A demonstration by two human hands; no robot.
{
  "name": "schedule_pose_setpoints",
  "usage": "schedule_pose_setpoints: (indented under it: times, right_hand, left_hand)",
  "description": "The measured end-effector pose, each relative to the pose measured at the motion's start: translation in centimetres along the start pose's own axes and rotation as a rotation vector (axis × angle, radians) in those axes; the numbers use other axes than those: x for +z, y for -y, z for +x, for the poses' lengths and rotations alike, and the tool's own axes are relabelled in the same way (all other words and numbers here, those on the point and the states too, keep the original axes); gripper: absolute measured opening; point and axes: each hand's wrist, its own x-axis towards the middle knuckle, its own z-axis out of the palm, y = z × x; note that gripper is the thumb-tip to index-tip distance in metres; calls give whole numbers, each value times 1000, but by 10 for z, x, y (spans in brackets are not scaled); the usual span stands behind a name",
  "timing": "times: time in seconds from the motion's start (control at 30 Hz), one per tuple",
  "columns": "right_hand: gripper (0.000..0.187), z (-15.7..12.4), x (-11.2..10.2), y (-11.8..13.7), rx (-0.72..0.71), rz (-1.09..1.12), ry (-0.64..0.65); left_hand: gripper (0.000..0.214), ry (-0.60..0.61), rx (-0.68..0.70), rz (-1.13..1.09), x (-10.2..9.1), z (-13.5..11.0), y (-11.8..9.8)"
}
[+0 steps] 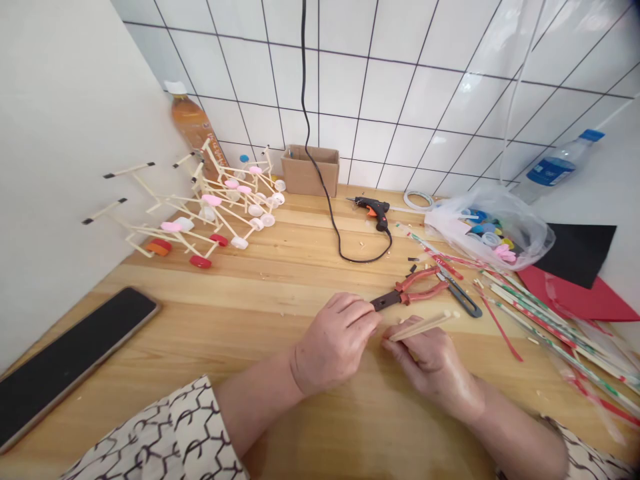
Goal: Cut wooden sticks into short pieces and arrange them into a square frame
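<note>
My left hand (335, 340) is closed around the black jaw end of a pair of red-handled pliers (417, 291), whose handles spread to the right across the wooden tabletop (240, 293). My right hand (430, 363) pinches a few thin wooden sticks (420, 327) between thumb and fingers. Their far ends point up and right, close to the pliers' handles. The two hands nearly touch. A black folding cutter (460, 295) lies just beyond the pliers. Wood shavings and cut red strips are scattered nearby.
Several stick-built wheeled models (210, 213) with bottle-cap wheels stand at the far left. A hot glue gun (375, 212) and its black cord (340, 233) lie mid-table near a cardboard box (310, 171). Right: a plastic bag of caps (490, 230), striped sticks (550, 327). Near left: a phone (75, 360).
</note>
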Motion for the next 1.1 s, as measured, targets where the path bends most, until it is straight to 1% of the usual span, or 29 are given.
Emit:
schedule_pose_setpoints:
  times: [0.23, 0.5, 0.67, 0.77, 0.87, 0.97, 1.1]
  right_hand:
    - [17, -3, -1, -3, 41, 28, -66]
    - [17, 1, 1, -3, 27, -16, -56]
    - [15, 1, -3, -1, 64, 65, -62]
    - [13, 1, -7, 1, 158, 185, -89]
    - [12, 1, -10, 3, 275, 339, -117]
    - [13, 1, -9, 3, 369, 485, -123]
    - [16, 0, -6, 4, 442, 623, -126]
  left_hand:
    - [18, 18, -28, -10, 1, -3, 2]
    - [15, 3, -1, -11, 0, -1, -1]
    - [17, 37, -22, -41, 0, -1, -5]
    - [16, 55, -101, -134, 1, -1, -6]
    - [14, 96, -254, -294, 2, 1, -8]
    - [14, 174, -420, -444, 2, 3, -12]
    - [15, 272, -572, -625, 2, 5, -18]
